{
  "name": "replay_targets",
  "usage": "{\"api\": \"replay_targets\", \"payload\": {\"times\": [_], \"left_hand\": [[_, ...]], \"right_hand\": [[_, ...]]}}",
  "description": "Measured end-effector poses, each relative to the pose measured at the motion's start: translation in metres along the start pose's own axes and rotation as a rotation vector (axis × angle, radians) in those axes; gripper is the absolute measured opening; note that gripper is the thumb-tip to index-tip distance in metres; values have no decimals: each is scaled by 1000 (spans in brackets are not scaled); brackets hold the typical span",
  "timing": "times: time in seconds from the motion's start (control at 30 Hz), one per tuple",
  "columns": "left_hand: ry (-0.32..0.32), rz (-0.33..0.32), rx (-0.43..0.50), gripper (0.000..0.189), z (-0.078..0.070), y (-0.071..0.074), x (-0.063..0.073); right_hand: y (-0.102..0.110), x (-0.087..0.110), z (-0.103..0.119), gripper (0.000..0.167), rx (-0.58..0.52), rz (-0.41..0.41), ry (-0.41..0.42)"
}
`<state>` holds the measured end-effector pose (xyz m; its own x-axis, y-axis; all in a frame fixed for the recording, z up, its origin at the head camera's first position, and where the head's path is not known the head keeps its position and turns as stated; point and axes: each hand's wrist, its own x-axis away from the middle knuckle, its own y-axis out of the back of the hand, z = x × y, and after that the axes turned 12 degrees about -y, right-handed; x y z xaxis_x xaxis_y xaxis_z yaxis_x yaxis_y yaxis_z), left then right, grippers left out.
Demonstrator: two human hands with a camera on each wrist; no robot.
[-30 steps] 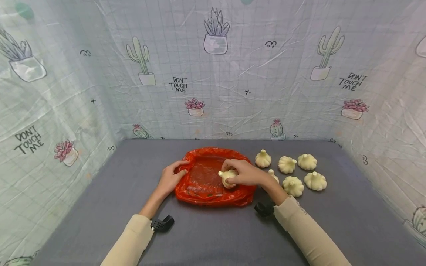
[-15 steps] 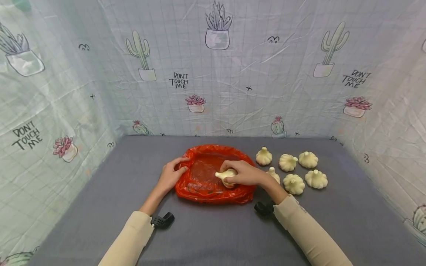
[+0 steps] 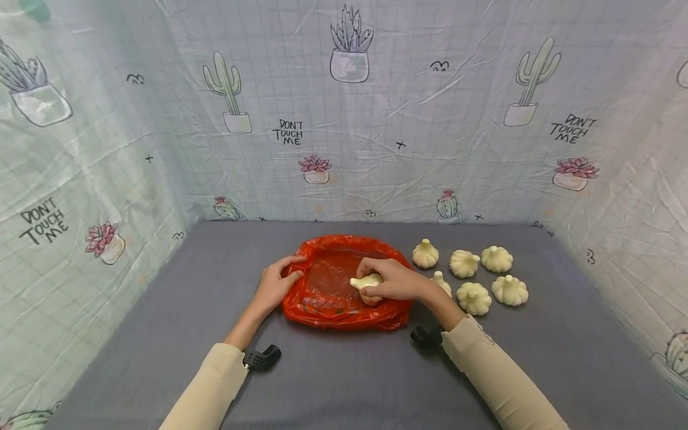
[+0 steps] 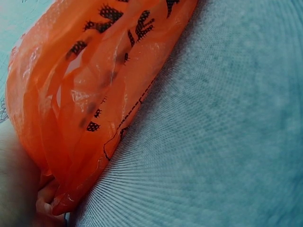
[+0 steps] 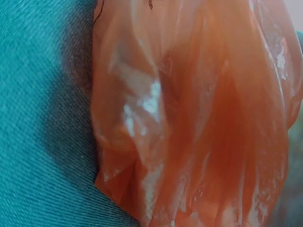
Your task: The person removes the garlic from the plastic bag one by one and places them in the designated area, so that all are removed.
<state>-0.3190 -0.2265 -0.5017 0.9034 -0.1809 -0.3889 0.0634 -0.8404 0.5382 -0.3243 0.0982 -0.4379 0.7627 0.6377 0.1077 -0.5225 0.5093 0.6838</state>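
A red plastic bag (image 3: 335, 323) lies spread open on the grey table, its rim folded round a wide mouth. My left hand (image 3: 275, 285) grips the bag's left rim, thumb on the inner side; in the left wrist view, fingers (image 4: 46, 196) show at the gathered bag edge. In the bag's right half, my right hand (image 3: 396, 279) holds a pale garlic bulb (image 3: 368, 283) between thumb and fingers, stem pointing left. The orange-looking side of the bag (image 5: 189, 118) fills most of the right wrist view and hides that hand there.
Several garlic bulbs (image 3: 475, 298) stand on the table (image 3: 344, 382) right of the bag, one partly behind the right wrist. Black wrist cameras (image 3: 263, 358) jut out below both hands. A cactus-print curtain (image 3: 403, 179) encloses the back and sides.
The garlic bulb in my right hand has tipped slightly, its stem a little further left. Both hands keep their places at the bag. The head view has shifted slightly.
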Motion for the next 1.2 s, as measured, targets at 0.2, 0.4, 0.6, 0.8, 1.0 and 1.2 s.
{"api": "replay_targets", "payload": {"times": [0.2,0.4,0.6,0.8,1.0,1.2], "left_hand": [[10,-5,1,35,1,-1,0],[10,-9,-3,35,0,0,0],[11,-8,2,36,1,0,3],[14,-7,8,36,1,0,3],[16,0,12,35,0,1,2],[15,6,13,34,-2,1,0]], "right_hand": [[1,0,1,21,21,-78,1],[2,0,4,20,40,-161,12],[2,0,5,20,26,-156,19],[1,-2,4,20,8,-163,32],[0,-2,3,19,1,-163,23],[-1,-2,2,21,-3,-178,23]]}}
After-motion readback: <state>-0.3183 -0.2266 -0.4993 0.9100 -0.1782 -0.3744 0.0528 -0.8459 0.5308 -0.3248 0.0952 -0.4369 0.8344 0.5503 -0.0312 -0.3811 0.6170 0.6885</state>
